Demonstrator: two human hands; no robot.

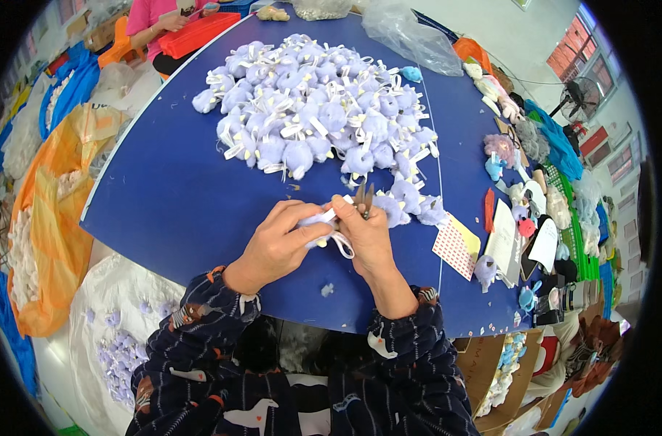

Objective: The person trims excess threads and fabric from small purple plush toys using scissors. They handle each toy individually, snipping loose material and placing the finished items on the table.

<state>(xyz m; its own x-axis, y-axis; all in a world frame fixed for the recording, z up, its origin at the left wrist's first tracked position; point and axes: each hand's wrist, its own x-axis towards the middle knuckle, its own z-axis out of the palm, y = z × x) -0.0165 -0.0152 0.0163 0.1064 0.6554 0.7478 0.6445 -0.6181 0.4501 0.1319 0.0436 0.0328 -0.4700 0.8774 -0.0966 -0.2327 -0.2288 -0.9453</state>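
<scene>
My left hand (278, 236) is closed around a small lavender plush toy (315, 221), partly hidden by the fingers. A white ribbon loop (343, 246) hangs from the toy, and a white label shows at its top. Close beside it, my right hand (368, 236) grips a pair of small metal snips (364, 198), blades pointing up and away from me. The thumb and fingertips of that hand meet the toy at its label. Just beyond both hands spreads a large pile of similar lavender plush toys (302, 94) with white loops and labels.
The blue table (156, 167) carries a sticker sheet (458, 247), a red cutter (488, 211), notebooks and small plush toys at right. A white bag (87, 291) of lavender pieces stands at lower left, near an orange sack (62, 240). A person in pink (153, 25) works at far left.
</scene>
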